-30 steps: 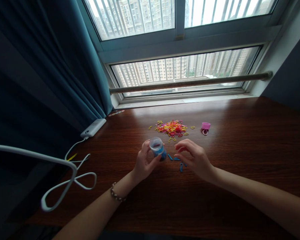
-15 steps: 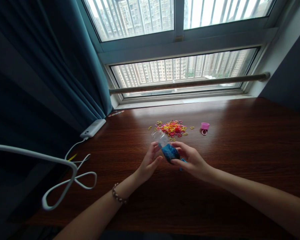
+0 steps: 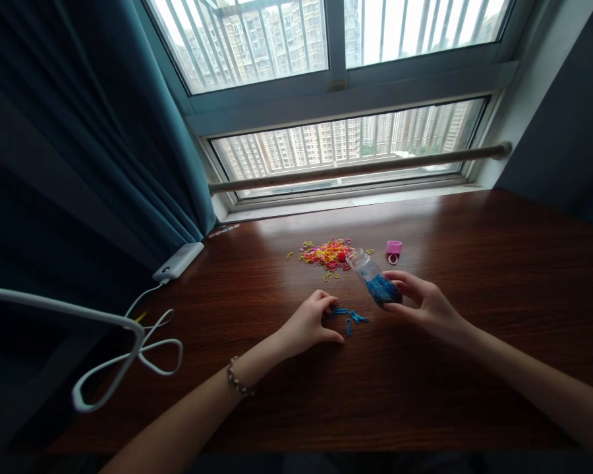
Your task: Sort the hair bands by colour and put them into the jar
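My right hand [image 3: 422, 304] grips a small clear jar [image 3: 373, 280] partly filled with blue clips, tilted with its open mouth toward the window. My left hand [image 3: 312, 322] rests on the wooden table [image 3: 474, 263] with fingers curled down onto a few loose blue clips [image 3: 350, 317]; whether it pinches one I cannot make out. Behind them lies a heap of pink, orange and yellow clips [image 3: 326, 253]. A pink lid [image 3: 394, 247] sits to the right of the heap.
A white power bank [image 3: 178, 261] lies at the table's left rear, its white cable [image 3: 148, 342] looping off the left edge. A teal curtain [image 3: 103, 131] hangs at the left. The window sill and a rail [image 3: 356, 168] run along the back.
The jar passed from my left hand to my right and moved right. My left hand dropped onto the loose blue clips. The view shifted slightly.
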Available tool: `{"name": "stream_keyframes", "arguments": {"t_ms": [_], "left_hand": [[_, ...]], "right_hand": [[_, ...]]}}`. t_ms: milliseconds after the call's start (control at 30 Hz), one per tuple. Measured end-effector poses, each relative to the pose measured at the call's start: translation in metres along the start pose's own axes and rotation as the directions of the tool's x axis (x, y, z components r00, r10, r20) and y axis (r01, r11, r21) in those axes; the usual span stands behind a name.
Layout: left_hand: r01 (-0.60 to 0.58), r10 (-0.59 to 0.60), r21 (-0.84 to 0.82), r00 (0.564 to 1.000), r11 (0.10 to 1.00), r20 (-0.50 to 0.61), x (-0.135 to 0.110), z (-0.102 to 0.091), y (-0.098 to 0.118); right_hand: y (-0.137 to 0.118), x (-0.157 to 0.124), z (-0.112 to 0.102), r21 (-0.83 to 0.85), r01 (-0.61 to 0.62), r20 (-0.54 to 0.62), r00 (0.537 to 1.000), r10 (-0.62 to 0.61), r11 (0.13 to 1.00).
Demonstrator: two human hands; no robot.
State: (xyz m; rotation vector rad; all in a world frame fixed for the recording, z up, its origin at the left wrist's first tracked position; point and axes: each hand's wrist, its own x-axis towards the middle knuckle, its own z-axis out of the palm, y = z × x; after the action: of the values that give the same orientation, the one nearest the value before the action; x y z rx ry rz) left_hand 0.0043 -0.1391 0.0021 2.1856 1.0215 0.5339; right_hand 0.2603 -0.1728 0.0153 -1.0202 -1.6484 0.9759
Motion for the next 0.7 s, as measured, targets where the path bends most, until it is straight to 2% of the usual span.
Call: {"name": "stream_keyframes", "arguments": {"t_ms": [233, 433, 567, 700], "left_hand": [[-0.04, 0.051, -0.087, 0.991, 0.995, 0.127, 0.027, 0.013, 0.012], [-0.221, 0.189, 0.109, 0.951, 0.969, 0.247, 0.045, 0.008, 0.024], [-0.287, 0.211, 0.218, 0.924, 0.933, 0.318, 0.053, 0.008, 0.028], [-0.301, 0.218, 0.282, 0.931, 0.911, 0.292, 0.055, 0.013, 0.03]], "right_hand": [[-0.01, 0.005, -0.021, 0.046, 0.043, -0.114, 0.993, -0.038, 0.998], [-0.012, 0.004, -0.025, 0.04, 0.025, -0.121, 0.992, -0.021, 0.999], [-0.013, 0.004, -0.025, 0.011, 0.036, -0.122, 0.992, -0.034, 0.999], [-0.01, 0.005, -0.024, -0.021, 0.034, -0.132, 0.991, -0.036, 0.999]]}}
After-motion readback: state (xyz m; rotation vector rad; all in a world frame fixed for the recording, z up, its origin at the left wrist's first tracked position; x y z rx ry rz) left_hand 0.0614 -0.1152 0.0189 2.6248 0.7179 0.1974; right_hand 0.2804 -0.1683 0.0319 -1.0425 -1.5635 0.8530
